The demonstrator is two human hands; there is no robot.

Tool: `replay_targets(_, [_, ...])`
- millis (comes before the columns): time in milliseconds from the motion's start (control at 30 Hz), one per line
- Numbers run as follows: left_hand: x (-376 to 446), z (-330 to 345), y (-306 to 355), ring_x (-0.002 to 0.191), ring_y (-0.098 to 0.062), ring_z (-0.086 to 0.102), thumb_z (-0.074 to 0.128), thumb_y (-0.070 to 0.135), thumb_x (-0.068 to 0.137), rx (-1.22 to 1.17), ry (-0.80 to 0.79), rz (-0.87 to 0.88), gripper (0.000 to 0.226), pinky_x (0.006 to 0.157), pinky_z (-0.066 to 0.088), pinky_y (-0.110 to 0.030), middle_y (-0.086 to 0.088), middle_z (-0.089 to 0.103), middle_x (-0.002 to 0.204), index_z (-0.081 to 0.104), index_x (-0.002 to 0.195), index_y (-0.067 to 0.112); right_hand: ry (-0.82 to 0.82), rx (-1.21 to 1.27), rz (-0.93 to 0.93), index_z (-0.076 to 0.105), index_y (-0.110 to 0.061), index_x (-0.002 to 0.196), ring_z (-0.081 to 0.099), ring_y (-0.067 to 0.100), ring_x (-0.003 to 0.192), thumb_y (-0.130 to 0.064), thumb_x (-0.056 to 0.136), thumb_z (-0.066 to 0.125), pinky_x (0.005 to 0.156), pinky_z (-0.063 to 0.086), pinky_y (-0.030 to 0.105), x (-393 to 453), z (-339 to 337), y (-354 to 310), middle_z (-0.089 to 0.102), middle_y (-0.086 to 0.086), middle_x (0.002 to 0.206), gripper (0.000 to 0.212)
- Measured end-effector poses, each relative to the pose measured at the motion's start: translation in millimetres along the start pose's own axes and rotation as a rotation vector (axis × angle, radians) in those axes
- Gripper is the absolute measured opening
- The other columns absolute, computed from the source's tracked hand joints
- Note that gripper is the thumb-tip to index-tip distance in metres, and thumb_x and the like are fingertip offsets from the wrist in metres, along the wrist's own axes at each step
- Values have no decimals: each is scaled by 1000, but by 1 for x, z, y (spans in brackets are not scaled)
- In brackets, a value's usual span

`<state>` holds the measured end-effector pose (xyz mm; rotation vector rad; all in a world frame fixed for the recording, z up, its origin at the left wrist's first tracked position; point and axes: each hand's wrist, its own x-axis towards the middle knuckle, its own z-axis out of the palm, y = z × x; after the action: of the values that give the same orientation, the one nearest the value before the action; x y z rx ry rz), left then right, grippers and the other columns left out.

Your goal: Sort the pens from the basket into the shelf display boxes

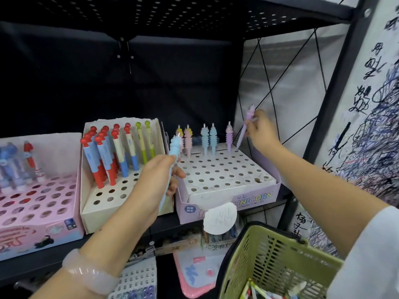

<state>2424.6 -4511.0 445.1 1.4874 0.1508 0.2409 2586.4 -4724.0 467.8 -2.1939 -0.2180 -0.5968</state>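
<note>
A purple pen [246, 128] is pinched by the right hand [260, 131] above the back corner of the unicorn display box [254, 197]. A blue pen [173, 152] is gripped by the left hand [155, 180] at that box's left edge. More pens are seen in the green basket [272, 262] below.

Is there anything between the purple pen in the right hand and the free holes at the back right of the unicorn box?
Nothing visible blocks it. The right hand pinches the purple unicorn-topped pen above the back right corner of the lilac unicorn display box; one purple pen standing in the back row is just beside it, to its left.
</note>
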Motion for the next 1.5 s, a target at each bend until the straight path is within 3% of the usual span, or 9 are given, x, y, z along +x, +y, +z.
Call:
replay_targets(200, [0,0,-6,46,-9,39,39,18,98,13,-1,49,19,41,29,-20,7,59,53,56,89,18,-148,-74,35,48,-4,114,61,37,93,-21,99,41,85,50,52,4,15,10,61,22,102,23])
replay_targets(433, [-2,0,-10,39,-6,34,43,23,97,81,-26,109,13,36,29,-16,9,58,53,55,96,27,-269,-264,119,55,0,112,53,25,81,-23,102,33,71,39,29,5,28,9,63,21,104,33])
replay_targets(667, [1,3,-11,44,-3,41,46,26,96,127,-3,153,10,42,35,-17,11,66,63,53,95,19,36,-26,46,56,-10,109,61,23,88,-21,95,49,72,44,28,-19,19,-20,64,6,96,19])
replay_targets(833, [1,9,-12,44,-1,43,47,25,95,111,-13,172,10,41,37,-14,11,66,63,54,94,19,-504,414,-107,63,-31,89,63,-1,78,-35,93,53,68,53,17,-69,20,-67,67,-11,84,11])
replay_targets(933, [0,10,-11,45,0,48,47,25,95,131,-13,182,8,41,40,-15,12,66,61,53,94,20,-574,441,-134,65,-27,88,63,-5,79,-34,91,56,69,53,14,-84,24,-75,68,-15,79,12])
replay_targets(1167, [-6,5,-9,86,20,51,49,22,94,354,-9,375,31,71,39,1,25,55,104,47,124,28,-472,637,-44,63,-18,89,67,0,73,-19,93,54,66,53,16,-76,23,-88,69,-8,79,10])
replay_targets(1267, [-9,-3,-5,104,12,40,48,27,94,520,4,437,40,89,29,-11,28,41,118,42,134,30,-246,706,65,60,-17,89,68,6,75,-18,93,53,63,52,13,-56,10,-88,69,-1,84,8])
replay_targets(1400, [-10,-11,-2,115,5,27,46,29,95,661,-15,451,42,97,23,-21,24,34,123,40,136,31,83,378,46,53,-22,80,61,6,67,-26,90,58,58,47,14,-29,-2,-69,62,-8,74,13])
replay_targets(1500, [-11,-16,-3,125,-3,31,45,28,95,677,-28,437,40,99,24,-23,18,39,135,40,135,32,107,220,57,54,-18,91,55,0,66,-28,90,59,55,37,9,-21,7,-52,57,-11,71,12])
